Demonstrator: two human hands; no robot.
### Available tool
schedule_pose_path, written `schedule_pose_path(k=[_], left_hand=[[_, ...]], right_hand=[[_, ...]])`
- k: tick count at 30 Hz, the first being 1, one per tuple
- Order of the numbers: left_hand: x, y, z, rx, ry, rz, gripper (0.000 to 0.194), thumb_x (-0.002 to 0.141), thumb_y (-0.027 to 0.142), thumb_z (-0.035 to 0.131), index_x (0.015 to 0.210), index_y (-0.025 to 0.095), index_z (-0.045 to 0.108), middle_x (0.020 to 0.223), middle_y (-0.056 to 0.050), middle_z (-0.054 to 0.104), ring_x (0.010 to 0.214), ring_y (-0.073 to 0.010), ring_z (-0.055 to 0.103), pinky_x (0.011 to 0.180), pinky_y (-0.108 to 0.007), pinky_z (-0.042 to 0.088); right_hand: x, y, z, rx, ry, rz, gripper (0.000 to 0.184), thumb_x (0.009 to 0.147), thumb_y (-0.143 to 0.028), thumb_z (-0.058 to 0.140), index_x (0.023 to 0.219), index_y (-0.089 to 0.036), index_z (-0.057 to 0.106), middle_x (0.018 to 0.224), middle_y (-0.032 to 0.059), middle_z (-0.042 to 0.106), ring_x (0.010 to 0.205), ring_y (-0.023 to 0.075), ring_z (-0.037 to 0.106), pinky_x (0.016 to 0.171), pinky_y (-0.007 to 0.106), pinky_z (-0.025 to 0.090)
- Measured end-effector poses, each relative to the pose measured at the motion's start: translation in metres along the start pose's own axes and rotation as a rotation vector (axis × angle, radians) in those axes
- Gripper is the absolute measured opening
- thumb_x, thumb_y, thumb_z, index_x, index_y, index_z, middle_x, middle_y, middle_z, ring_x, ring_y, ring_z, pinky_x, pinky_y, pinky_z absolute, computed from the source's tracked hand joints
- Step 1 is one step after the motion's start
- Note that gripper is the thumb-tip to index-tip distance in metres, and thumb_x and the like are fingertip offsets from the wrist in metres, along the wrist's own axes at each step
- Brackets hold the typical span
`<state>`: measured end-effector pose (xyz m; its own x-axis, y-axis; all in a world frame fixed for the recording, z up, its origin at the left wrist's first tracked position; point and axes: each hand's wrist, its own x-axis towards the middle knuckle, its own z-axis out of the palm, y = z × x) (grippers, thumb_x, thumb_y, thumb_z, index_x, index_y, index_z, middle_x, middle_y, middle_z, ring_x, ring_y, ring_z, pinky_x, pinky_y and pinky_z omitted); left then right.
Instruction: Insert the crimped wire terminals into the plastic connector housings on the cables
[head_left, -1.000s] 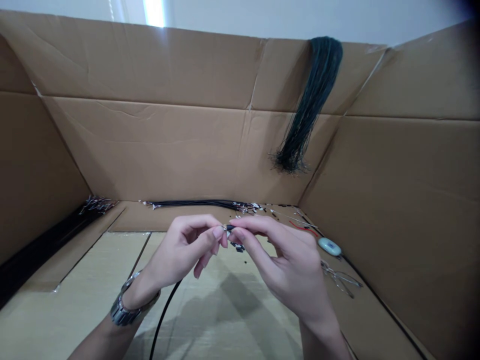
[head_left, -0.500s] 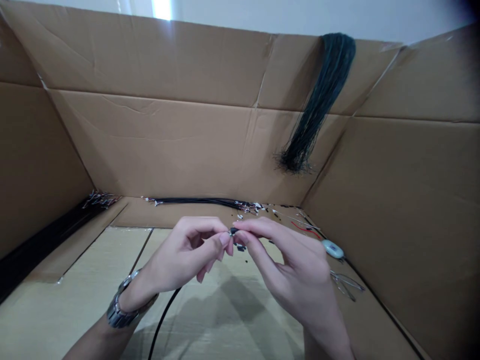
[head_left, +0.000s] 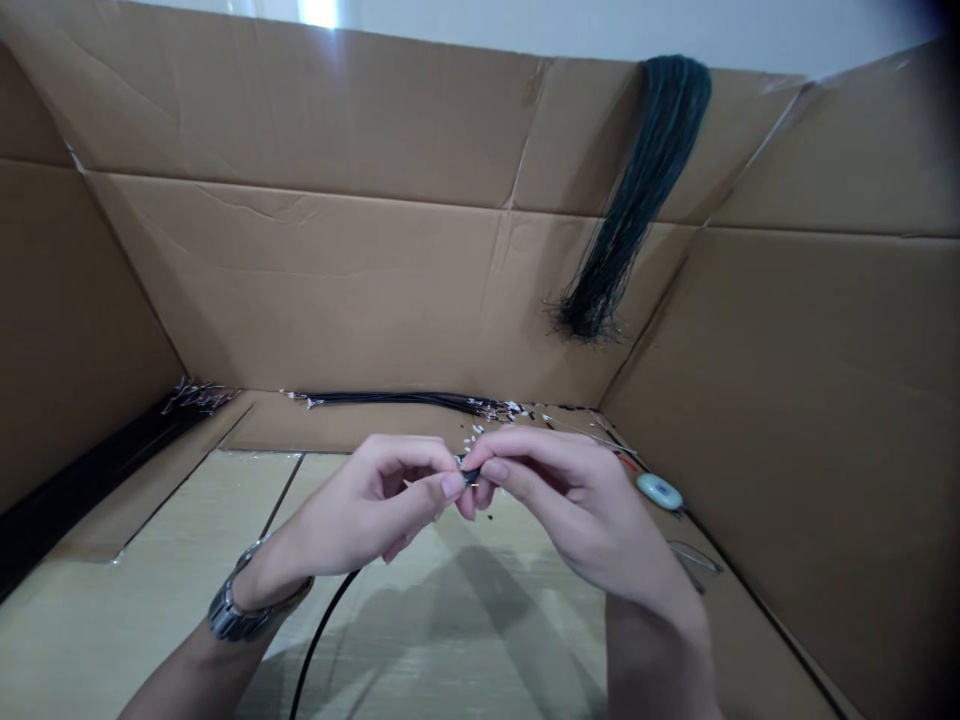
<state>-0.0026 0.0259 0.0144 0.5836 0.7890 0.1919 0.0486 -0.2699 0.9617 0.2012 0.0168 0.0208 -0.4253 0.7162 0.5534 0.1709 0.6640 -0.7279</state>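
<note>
My left hand [head_left: 401, 500] is pinched closed on a black cable [head_left: 324, 630], which runs from beneath the hand down toward the bottom edge. Fingertip to fingertip with it, my right hand [head_left: 570, 500] pinches a small black piece [head_left: 472, 476] at the cable's end. A tiny bright wire tip shows just under this piece. Fingers cover most of the piece, so its exact kind cannot be made out. Small white bits [head_left: 474, 432] lie on the surface just beyond my fingers.
Cardboard walls [head_left: 337, 280] enclose the work surface. Black cables with stripped ends lie along the back [head_left: 397, 399] and at the left [head_left: 97, 470]. A dark bundle of thin strands [head_left: 645, 190] hangs over the back wall. At right are a pale oval object [head_left: 660, 491] and wire-like metal loops [head_left: 697, 560].
My right hand's fingers have shifted slightly around the small black piece, and its thumb now lies closer to my left thumb. The left hand keeps its pinch.
</note>
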Motion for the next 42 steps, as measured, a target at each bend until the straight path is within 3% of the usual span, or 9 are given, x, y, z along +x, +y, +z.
schedule_pose_path(k=[8,14,25,31,42], left_hand=[[0.002,-0.004,-0.002,-0.200,-0.103,-0.110,0.028,0.094,0.041,0.062,0.079,0.017,0.063,0.048,0.008,0.043,0.035,-0.0050,0.036,0.035,-0.016,0.026],[0.004,-0.011,0.002,-0.496,-0.177,-0.143,0.022,0.095,0.036,0.066,0.084,0.018,0.069,0.051,0.010,0.034,0.038,-0.0023,0.020,0.033,-0.012,0.023],[0.007,-0.019,0.008,-0.329,0.052,0.017,0.024,0.095,0.039,0.066,0.086,0.018,0.073,0.048,0.010,0.032,0.037,-0.0029,0.024,0.034,-0.013,0.025],[0.007,-0.018,0.014,-0.241,0.204,0.086,0.030,0.094,0.045,0.066,0.084,0.016,0.071,0.048,0.010,0.039,0.033,-0.0024,0.030,0.032,-0.013,0.026],[0.002,-0.017,0.016,-0.203,0.200,0.123,0.029,0.096,0.044,0.065,0.090,0.017,0.073,0.056,0.007,0.045,0.038,-0.0017,0.032,0.034,-0.012,0.029]], right_hand=[[0.003,0.012,-0.008,0.280,-0.069,0.082,0.012,0.097,-0.022,0.065,0.097,-0.017,0.075,0.076,0.0033,0.075,0.066,0.0137,0.071,0.063,0.026,0.060],[0.003,0.013,-0.009,0.350,-0.051,0.107,0.010,0.096,-0.021,0.066,0.095,-0.017,0.076,0.074,0.0019,0.073,0.064,0.0129,0.070,0.062,0.025,0.060],[-0.007,-0.005,-0.006,-0.119,0.194,-0.040,0.018,0.096,-0.012,0.062,0.098,-0.024,0.075,0.074,-0.0040,0.072,0.068,0.0105,0.070,0.064,0.021,0.055],[-0.010,-0.007,-0.001,-0.175,0.270,-0.119,0.020,0.091,-0.008,0.069,0.102,-0.024,0.076,0.081,-0.0041,0.078,0.070,0.0113,0.074,0.066,0.023,0.058],[-0.008,-0.007,0.007,-0.318,0.270,-0.236,0.022,0.090,-0.002,0.065,0.102,-0.018,0.073,0.083,-0.0018,0.076,0.074,0.0098,0.071,0.068,0.022,0.055]])
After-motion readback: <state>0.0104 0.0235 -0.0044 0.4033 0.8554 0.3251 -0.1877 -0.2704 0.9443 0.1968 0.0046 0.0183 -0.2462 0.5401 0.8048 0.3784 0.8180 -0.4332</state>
